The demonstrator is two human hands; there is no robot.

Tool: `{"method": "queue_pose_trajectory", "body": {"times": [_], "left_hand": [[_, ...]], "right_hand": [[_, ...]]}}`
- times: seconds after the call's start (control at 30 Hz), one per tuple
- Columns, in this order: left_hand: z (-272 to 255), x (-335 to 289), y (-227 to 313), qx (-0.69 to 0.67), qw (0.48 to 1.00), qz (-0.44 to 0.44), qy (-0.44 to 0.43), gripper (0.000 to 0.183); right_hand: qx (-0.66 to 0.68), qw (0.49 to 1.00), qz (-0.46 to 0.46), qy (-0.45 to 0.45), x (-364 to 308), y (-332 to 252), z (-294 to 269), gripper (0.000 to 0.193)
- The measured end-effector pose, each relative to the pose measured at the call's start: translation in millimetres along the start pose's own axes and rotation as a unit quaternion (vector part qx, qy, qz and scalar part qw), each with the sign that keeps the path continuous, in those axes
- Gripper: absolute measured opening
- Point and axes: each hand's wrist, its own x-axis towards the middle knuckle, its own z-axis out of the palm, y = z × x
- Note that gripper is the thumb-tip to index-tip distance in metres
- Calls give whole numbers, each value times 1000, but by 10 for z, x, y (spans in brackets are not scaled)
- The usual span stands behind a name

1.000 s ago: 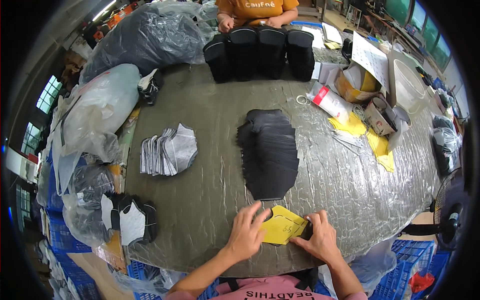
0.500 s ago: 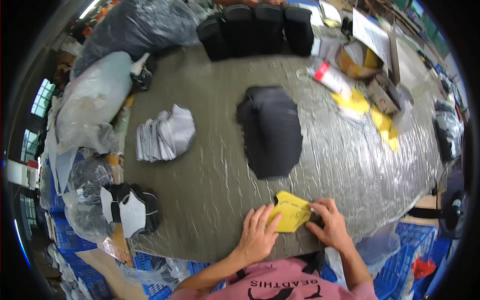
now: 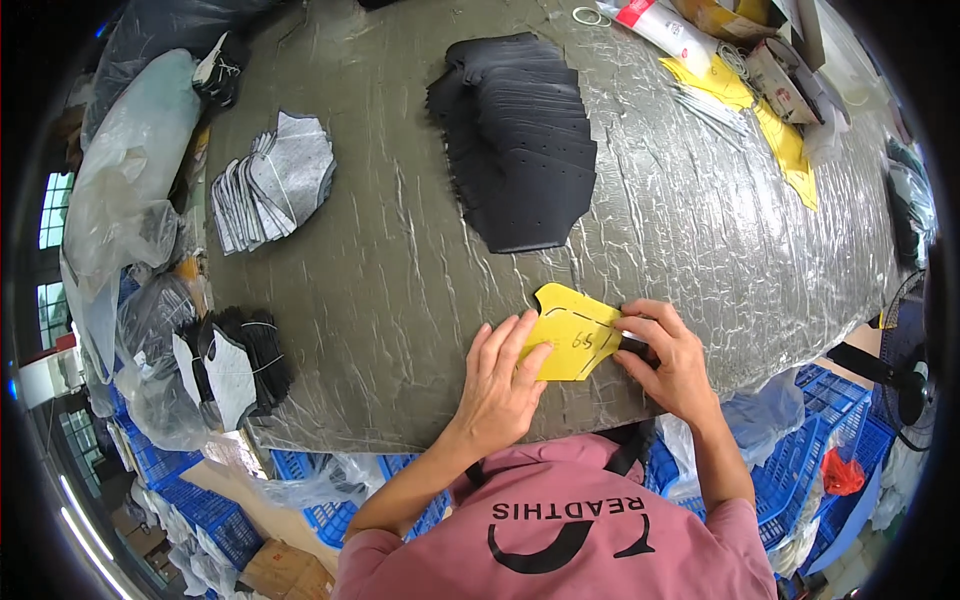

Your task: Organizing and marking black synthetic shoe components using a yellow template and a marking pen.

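Observation:
A yellow template (image 3: 572, 335) with slots and dark marks lies on the table near its front edge. A dark piece (image 3: 634, 346) shows past its right side, partly under my fingers. My left hand (image 3: 502, 385) rests along the template's left edge, its fingers stretched out and the thumb on the yellow surface. At the right edge, my right hand (image 3: 668, 358) is closed in a pinch; what it grips is hidden by the fingertips. Beyond the template lies a fanned stack of black cut pieces (image 3: 525, 150) with small holes.
To the left lie a tied bundle of grey pieces (image 3: 275, 185) and a black-and-white bundle (image 3: 235, 370). A shoe (image 3: 218, 70) and plastic bags (image 3: 130, 150) line the left side. Yellow pieces (image 3: 785, 150) and a roll (image 3: 665, 30) are at the far right. Blue crates (image 3: 800, 440) stand below the table.
The view has tilted downward, so the table's things sit higher in the picture and more of my shirt shows. Both hands keep nearly the same place at the template.

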Motion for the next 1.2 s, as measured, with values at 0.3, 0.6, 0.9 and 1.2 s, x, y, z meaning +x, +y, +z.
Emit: {"method": "queue_pose_trajectory", "body": {"times": [0.3, 0.6, 0.9, 1.2], "left_hand": [[-42, 30, -65, 17, 999, 27, 9, 55], [-287, 326, -381, 17, 989, 144, -37, 48], [-172, 162, -186, 10, 995, 93, -19, 45], [-195, 147, -145, 23, 997, 67, -21, 43]], "right_hand": [[-13, 999, -38, -19, 103, 15, -41, 33], [-38, 997, -61, -17, 120, -34, -47, 39], [-48, 992, -75, -86, 153, -30, -159, 40], [-33, 990, -60, -123, 254, -54, -200, 43]]}}
